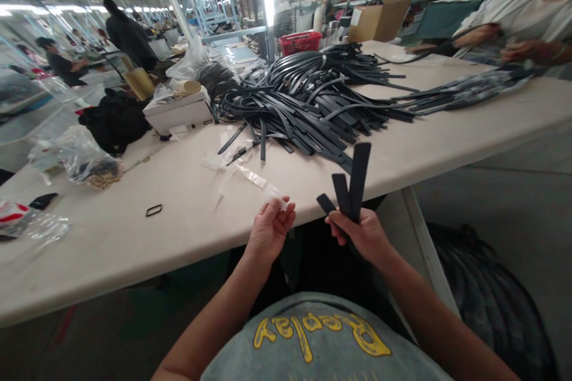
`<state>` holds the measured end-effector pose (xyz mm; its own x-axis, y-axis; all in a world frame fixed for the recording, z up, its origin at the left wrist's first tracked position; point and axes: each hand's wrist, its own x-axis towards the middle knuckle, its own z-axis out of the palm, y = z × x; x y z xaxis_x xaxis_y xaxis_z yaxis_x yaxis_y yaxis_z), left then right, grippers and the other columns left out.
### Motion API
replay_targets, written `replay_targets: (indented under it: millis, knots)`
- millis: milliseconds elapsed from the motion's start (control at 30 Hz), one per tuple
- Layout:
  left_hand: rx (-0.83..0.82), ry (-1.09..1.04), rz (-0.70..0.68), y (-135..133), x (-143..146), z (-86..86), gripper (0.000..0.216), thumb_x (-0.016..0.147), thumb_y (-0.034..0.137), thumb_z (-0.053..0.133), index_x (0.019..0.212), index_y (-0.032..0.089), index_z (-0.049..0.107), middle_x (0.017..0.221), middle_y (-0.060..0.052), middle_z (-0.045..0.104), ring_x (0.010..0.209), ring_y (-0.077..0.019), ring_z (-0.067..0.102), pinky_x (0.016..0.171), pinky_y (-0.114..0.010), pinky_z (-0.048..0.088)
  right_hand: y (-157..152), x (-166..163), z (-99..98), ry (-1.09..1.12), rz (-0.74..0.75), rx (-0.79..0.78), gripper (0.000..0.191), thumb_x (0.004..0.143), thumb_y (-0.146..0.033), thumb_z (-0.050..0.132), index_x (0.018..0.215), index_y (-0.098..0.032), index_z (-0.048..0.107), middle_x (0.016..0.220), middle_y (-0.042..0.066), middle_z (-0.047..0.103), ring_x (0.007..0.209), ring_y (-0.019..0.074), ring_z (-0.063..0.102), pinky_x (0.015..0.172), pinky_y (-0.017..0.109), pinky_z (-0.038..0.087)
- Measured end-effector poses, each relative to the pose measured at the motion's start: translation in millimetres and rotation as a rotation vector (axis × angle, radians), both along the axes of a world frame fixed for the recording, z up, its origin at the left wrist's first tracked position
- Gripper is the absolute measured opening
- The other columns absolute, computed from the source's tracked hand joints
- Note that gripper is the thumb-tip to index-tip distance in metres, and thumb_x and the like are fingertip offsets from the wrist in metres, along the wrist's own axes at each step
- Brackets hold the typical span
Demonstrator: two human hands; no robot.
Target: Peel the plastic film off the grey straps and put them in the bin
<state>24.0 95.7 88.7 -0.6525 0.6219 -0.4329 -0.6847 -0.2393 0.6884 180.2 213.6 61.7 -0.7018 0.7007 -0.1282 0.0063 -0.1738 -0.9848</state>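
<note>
My right hand [364,232] is closed round three black straps [351,187], whose ends stick up above my fingers just off the table's near edge. My left hand [270,227] pinches the end of a clear strip of tape [257,181] that trails back over the white table [134,238]. A big heap of black straps [313,98] lies further back on the table. A small black loop [154,210] lies to the left of my hands.
A white box [179,112], a black bag [114,122] and plastic bags of small metal parts [87,161] sit at the left. Across the table at the right, another person's hands [518,50] handle straps. A cardboard box [384,15] and a red basket [300,43] stand behind.
</note>
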Motion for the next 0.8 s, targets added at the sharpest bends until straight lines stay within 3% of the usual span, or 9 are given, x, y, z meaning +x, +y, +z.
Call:
replay_targets:
  millis: [167, 367, 567, 633, 700, 800]
  knots:
    - [0.039, -0.068, -0.036, 8.2, 6.2, 0.4, 0.021, 0.074, 0.026, 0.081, 0.083, 0.015, 0.066, 0.084, -0.002, 0.073, 0.072, -0.0142, 0.071, 0.067, -0.023, 0.056, -27.1, 3.2, -0.4, -0.049, 0.095, 0.213, 0.041, 0.085, -0.053, 0.063, 0.066, -0.017, 0.061, 0.055, 0.0, 0.059, 0.041, 0.009, 0.05, 0.04, 0.021, 0.038]
    - [0.064, -0.002, -0.115, 9.8, 14.8, -9.6, 0.033, 0.059, 0.03, 0.09, 0.079, 0.014, 0.068, 0.08, -0.002, 0.072, 0.069, -0.0126, 0.068, 0.066, -0.021, 0.056, -25.7, -0.4, -3.6, -0.107, 0.062, 0.469, 0.035, 0.09, -0.049, 0.058, 0.071, -0.02, 0.063, 0.059, -0.001, 0.059, 0.048, 0.0114, 0.053, 0.049, 0.022, 0.04]
    - [0.044, 0.077, -0.172, 8.8, 30.3, -14.5, 0.031, 0.061, 0.034, 0.088, 0.075, 0.013, 0.069, 0.078, -0.002, 0.07, 0.073, -0.0142, 0.067, 0.07, -0.023, 0.054, -28.5, -7.9, -2.8, -0.206, 0.059, 0.66, 0.021, 0.088, -0.036, 0.054, 0.081, -0.022, 0.067, 0.071, 0.003, 0.066, 0.066, 0.0172, 0.059, 0.066, 0.026, 0.044]
    - [0.034, 0.115, -0.207, 7.3, 34.0, -16.8, 0.032, 0.061, 0.033, 0.088, 0.075, 0.012, 0.069, 0.078, -0.003, 0.07, 0.071, -0.0142, 0.066, 0.069, -0.023, 0.053, -27.8, -11.9, -0.1, -0.184, 0.08, 0.61, 0.024, 0.089, -0.039, 0.053, 0.079, -0.021, 0.065, 0.069, 0.002, 0.065, 0.063, 0.0162, 0.058, 0.065, 0.026, 0.044]
    - [0.016, 0.14, -0.212, 6.1, 30.8, -18.1, 0.032, 0.061, 0.033, 0.088, 0.075, 0.011, 0.069, 0.076, -0.003, 0.07, 0.068, -0.0134, 0.065, 0.066, -0.023, 0.051, -25.3, -8.5, 0.1, -0.135, 0.175, 0.461, 0.034, 0.092, -0.047, 0.051, 0.075, -0.02, 0.062, 0.067, 0.002, 0.063, 0.057, 0.0141, 0.057, 0.06, 0.025, 0.044]
    - [0.001, 0.122, -0.061, 3.9, 13.1, -18.3, 0.032, 0.061, 0.033, 0.088, 0.075, 0.012, 0.068, 0.075, -0.002, 0.071, 0.069, -0.0124, 0.065, 0.069, -0.023, 0.052, -20.8, 17.9, -8.9, -0.107, 0.397, 0.159, 0.044, 0.09, -0.058, 0.051, 0.081, -0.017, 0.063, 0.07, 0.003, 0.064, 0.056, 0.0132, 0.058, 0.055, 0.024, 0.045]
